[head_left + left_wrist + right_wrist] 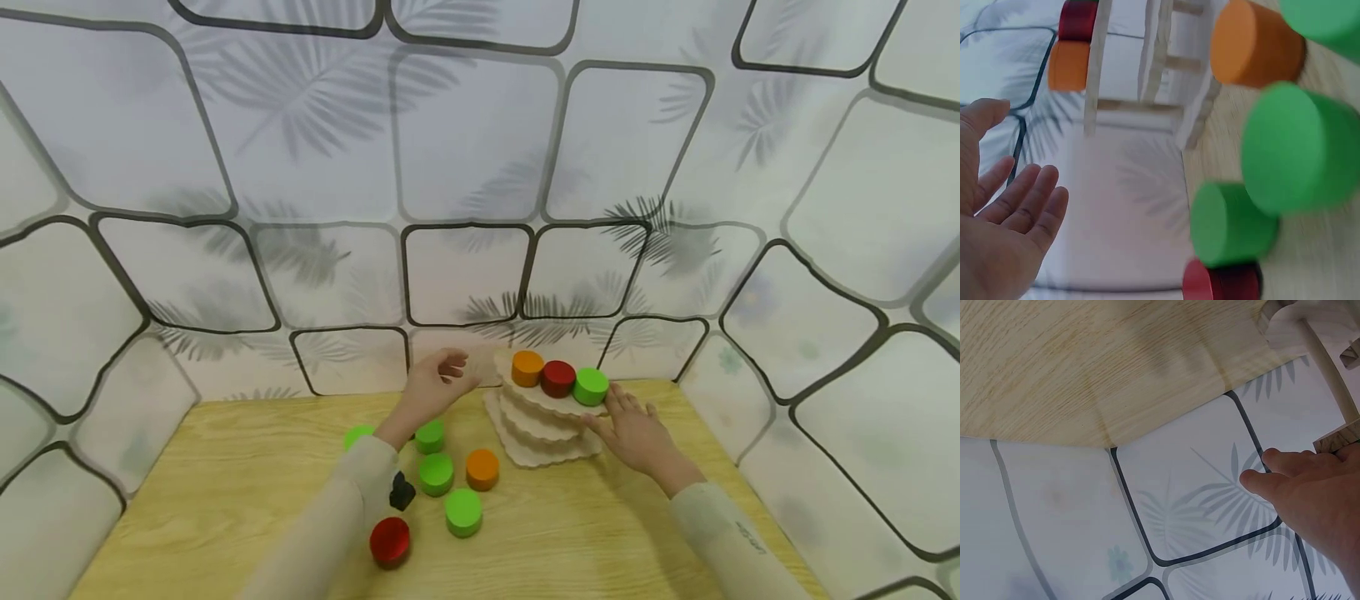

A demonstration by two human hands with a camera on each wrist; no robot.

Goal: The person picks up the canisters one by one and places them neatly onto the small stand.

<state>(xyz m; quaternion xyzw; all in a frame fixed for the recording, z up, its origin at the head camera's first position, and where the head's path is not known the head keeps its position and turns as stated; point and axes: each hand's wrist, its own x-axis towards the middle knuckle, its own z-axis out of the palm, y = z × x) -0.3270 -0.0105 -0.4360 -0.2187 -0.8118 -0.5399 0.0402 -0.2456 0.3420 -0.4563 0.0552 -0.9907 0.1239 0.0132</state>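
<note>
A pale wooden stand [536, 454] with three scalloped shelves stands near the back wall. On its top shelf sit an orange round block [527, 368], a red one [558, 379] and a green one [591, 387], side by side. My left hand [433, 387] hovers left of the stand, holding nothing, its fingers loosely bent; the left wrist view shows its bare palm. At the stand's right end, my right hand [637, 433] has its fingertips by the top shelf's edge and the green block. In the right wrist view its fingers [1266, 481] lie extended against the shelf edge.
Several loose round blocks stand on the wooden table [247, 475]: green ones [463, 512], an orange one [482, 469] and a red one [390, 542], left and in front of the stand. A small black object [402, 492] shows beside the left sleeve. Patterned walls [472, 275] enclose the table.
</note>
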